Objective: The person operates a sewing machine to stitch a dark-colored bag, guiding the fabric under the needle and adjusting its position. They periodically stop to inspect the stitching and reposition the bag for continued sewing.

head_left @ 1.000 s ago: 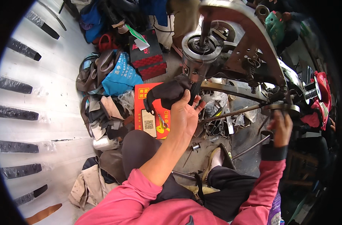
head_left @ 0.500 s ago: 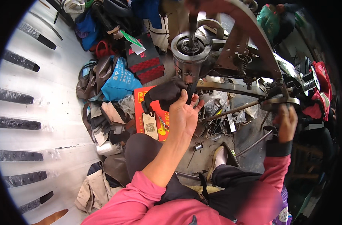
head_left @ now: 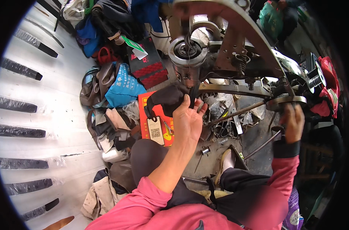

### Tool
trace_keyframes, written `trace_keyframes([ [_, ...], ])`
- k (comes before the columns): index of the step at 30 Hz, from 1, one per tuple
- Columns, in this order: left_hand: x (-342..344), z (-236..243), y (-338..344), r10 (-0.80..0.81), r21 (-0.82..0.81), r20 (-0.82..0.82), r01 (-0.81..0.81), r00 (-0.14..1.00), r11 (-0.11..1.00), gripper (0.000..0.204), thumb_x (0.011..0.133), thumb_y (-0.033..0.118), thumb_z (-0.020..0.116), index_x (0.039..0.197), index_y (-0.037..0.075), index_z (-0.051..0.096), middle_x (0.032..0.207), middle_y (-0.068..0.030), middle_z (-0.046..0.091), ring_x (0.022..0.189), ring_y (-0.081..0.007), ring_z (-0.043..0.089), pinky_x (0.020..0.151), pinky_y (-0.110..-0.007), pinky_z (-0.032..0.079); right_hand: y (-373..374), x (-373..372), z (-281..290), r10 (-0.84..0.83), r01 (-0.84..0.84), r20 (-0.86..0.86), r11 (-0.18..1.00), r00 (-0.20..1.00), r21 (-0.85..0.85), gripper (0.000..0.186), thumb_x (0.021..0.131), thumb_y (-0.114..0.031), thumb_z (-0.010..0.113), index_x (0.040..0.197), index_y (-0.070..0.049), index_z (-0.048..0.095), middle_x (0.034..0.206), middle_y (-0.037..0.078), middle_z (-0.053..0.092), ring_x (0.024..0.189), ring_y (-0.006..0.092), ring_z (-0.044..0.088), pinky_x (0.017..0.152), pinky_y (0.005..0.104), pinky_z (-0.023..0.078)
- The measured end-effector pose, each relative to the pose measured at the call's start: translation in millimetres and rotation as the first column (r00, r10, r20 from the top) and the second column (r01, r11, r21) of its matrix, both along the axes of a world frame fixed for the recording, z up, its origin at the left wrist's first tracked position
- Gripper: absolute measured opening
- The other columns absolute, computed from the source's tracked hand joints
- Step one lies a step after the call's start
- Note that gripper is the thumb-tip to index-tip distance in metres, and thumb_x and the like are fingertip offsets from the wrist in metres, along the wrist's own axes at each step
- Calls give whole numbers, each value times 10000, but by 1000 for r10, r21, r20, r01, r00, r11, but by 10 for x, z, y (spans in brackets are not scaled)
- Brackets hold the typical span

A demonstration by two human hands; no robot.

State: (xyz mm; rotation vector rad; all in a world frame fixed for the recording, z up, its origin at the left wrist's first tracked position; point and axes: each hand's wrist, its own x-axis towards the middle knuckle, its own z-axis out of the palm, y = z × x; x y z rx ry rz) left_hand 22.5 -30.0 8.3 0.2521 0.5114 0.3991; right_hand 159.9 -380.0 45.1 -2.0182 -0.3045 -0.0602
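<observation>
Your left hand (head_left: 186, 122) grips a black shoe piece (head_left: 167, 100), pressing it up under the sewing machine's round head (head_left: 188, 51), centre far; your right hand (head_left: 293, 123) is closed around the handwheel (head_left: 285, 102) at right; a red box (head_left: 156, 119) lies just left, on the floor.

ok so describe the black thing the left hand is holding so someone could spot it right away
Start at the big metal stitching machine across the top, and drop to the round head at its left end. Just below it the left hand presses a black leather piece against the machine's post. It is matte black, against the red and yellow box beneath.
</observation>
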Motion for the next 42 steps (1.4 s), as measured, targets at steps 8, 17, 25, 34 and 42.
trace_keyframes([
  [8, 29, 69, -1, 6, -26, -4, -6, 1000, 1000, 130, 1004, 212, 634, 946, 96, 627, 897, -25, 605, 949, -178, 557, 1009, -493, 439, -280, 270, -888, -291, 251, -211, 948, 933, -195, 172, 1008, -175, 578, 1072, -18, 608, 781, 46, 625, 589, 87, 522, 527, 269, 439],
  [17, 52, 41, 8, -2, -22, 1, 2, 1000, 1000, 142, 1010, 214, 622, 956, 84, 639, 894, -25, 595, 944, -173, 557, 998, -477, 447, -440, 240, 18, -270, 270, 41, 963, 962, 12, 160, 1039, -228, 579, 973, -87, 620, 689, -36, 533, 588, 52, 495, 525, 224, 391],
  [25, 63, 42, -4, 10, -30, 14, -9, 1000, 1000, 164, 1011, 216, 623, 980, 57, 642, 903, -37, 579, 940, -179, 550, 978, -471, 460, 187, -90, -661, -63, 56, -404, 998, 913, -30, 151, 1010, -200, 615, 1019, -54, 580, 663, 8, 560, 516, 129, 563, 490, 267, 466],
  [34, 94, 61, 6, 20, -46, 2, -20, 1000, 999, 168, 1000, 214, 642, 986, 46, 642, 904, -39, 580, 936, -184, 540, 967, -461, 460, -591, 457, -488, -425, 433, 86, 885, 901, -168, 80, 1024, -140, 565, 974, -80, 579, 709, -27, 498, 604, 69, 482, 561, 230, 422],
  [42, 102, 33, 2, 20, -27, -3, -20, 1000, 999, 174, 1001, 221, 642, 969, 50, 634, 906, -38, 582, 945, -183, 541, 964, -457, 459, 108, -130, -275, 0, 40, -190, 978, 982, 207, 227, 1022, -247, 621, 1123, -44, 617, 666, 2, 573, 534, 88, 537, 515, 246, 442],
])
